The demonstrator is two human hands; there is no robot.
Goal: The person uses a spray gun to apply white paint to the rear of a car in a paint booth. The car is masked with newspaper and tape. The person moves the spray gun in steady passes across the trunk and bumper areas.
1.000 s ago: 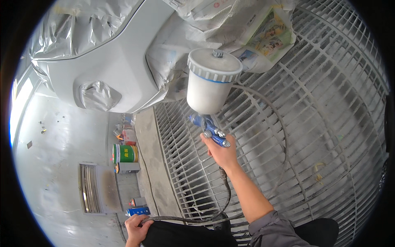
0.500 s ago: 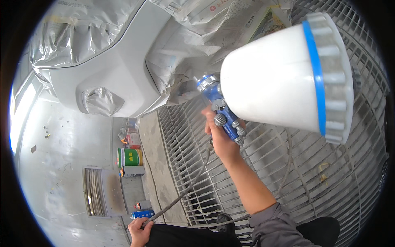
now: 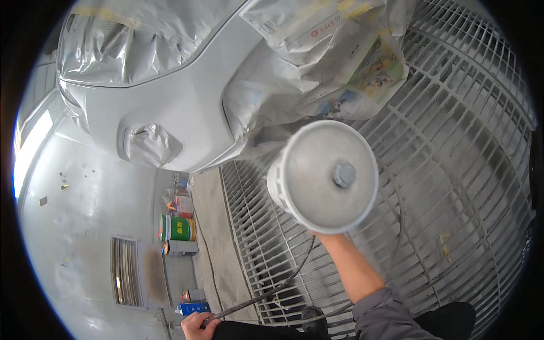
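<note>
spray cup [image 3: 317, 178] is tilted above the floor grating [image 3: 453, 164], its round lid [image 3: 323, 195] toward the camera, near the grey bumper [image 3: 192, 113]. right hand [image 3: 324, 238] is mostly hidden behind the cup; cannot tell how its grip stands. left hand [image 3: 198, 327]: grip closed around the dark hose [image 3: 252, 301], just beside a blue can [image 3: 193, 308].

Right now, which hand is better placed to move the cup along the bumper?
Probably the right arm: it reaches toward the bumper, with the cup at its end, grip hidden. The left hand holds the hose, lower down.
</note>
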